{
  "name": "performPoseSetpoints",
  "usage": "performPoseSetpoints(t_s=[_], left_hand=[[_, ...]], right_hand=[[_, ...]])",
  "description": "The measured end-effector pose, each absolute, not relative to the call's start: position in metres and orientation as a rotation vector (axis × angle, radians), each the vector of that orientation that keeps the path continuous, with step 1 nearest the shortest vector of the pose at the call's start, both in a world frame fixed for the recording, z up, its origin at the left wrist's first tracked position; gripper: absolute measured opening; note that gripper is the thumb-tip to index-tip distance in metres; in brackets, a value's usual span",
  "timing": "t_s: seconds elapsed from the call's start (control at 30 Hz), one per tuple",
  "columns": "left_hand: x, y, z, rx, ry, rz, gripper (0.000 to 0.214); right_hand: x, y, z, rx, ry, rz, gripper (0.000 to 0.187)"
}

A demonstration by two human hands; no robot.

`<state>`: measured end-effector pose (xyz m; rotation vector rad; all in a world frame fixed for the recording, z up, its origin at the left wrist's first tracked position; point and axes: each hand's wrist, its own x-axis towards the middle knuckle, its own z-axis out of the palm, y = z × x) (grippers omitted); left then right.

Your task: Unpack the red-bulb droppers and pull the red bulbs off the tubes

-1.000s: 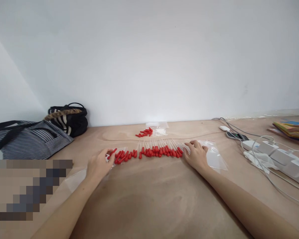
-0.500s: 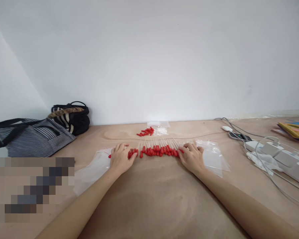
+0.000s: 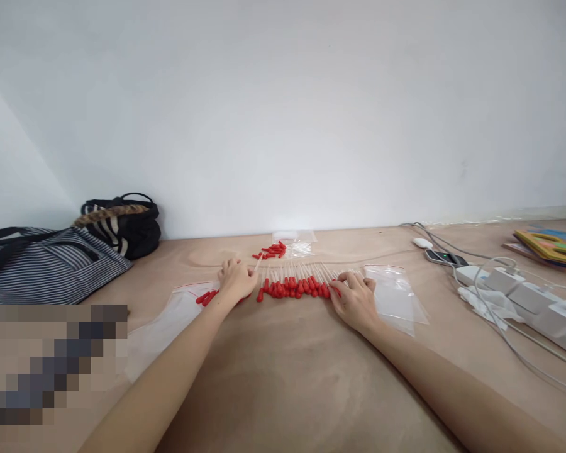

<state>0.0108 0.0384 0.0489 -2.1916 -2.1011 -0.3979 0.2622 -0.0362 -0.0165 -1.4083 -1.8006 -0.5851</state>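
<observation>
A row of thin white sticks with red bulbous ends (image 3: 295, 288) lies on the wooden table, red ends towards me. At its left end is my left hand (image 3: 236, 282), fingers bent, with a pale stick (image 3: 259, 262) rising tilted at its thumb. My left palm covers some red pieces; others (image 3: 206, 297) show beside the wrist, on a clear plastic bag (image 3: 163, 333). My right hand (image 3: 356, 301) is closed at the row's right end, thumb and fingers pinching a red-ended stick (image 3: 334, 289). Small red pieces (image 3: 274, 250) form a loose pile beyond the row.
Clear bags (image 3: 393, 299) lie right of my right hand, and another (image 3: 299, 244) by the wall. Chargers on a power strip (image 3: 528, 292), with cables, fill the right side. A striped bag (image 3: 59, 267) and a black bag (image 3: 139, 229) stand at left.
My left hand has moved a little away from me and turned, and a stick now stands up at its thumb. My right hand keeps its place at the row's right end. The view has shifted slightly.
</observation>
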Motion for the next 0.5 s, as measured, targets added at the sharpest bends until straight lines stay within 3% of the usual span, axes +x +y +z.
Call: performPoseSetpoints(t_s=[0.17,0.33,0.5], left_hand=[[0.005,-0.015,0.049,-2.515,-1.754,-0.550,0.023],[0.010,-0.057,0.018,-2.877,-1.204,-0.692,0.015],[0.015,-0.055,-0.001,-2.890,-0.998,-0.965,0.018]], right_hand=[[0.256,-0.048,-0.010,-1.281,-1.864,-0.561,0.020],[0.235,-0.065,-0.001,-0.990,-2.208,-0.450,0.038],[0.218,-0.067,-0.004,-0.887,-2.335,-0.324,0.026]])
